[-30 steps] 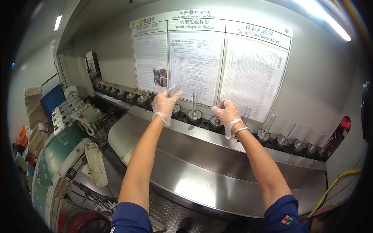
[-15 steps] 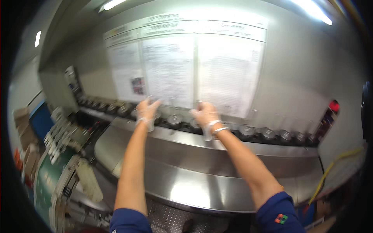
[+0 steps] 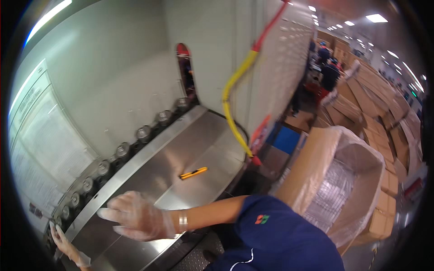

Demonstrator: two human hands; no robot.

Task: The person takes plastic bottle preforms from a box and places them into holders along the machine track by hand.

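My right hand (image 3: 138,217), in a clear thin glove with a light bracelet at the wrist, hovers above the steel bench (image 3: 153,189). Its fingers are apart, and nothing shows in them. Lower left, my left hand (image 3: 67,244), also gloved, reaches up beside the row of holders with its fingers stretched out. Nothing is visible in that hand. Round metal holders (image 3: 143,133) on dark bases run in a line along the back of the bench. Faint clear, upright shapes stand over some of them. An orange-and-black utility knife (image 3: 193,173) lies on the bench.
To the right stands a carton (image 3: 298,167) lined with clear plastic, with shiny clear pieces packed inside. A yellow and red hose (image 3: 226,97) hangs along the wall panel. Stacked cartons (image 3: 375,135) and other people (image 3: 330,74) are farther back. Papers (image 3: 58,131) cover the left wall.
The view has swung to the right, bringing the carton and utility knife into sight. My right hand has come away from the holders, over the bench; my left hand appears at the lower left.
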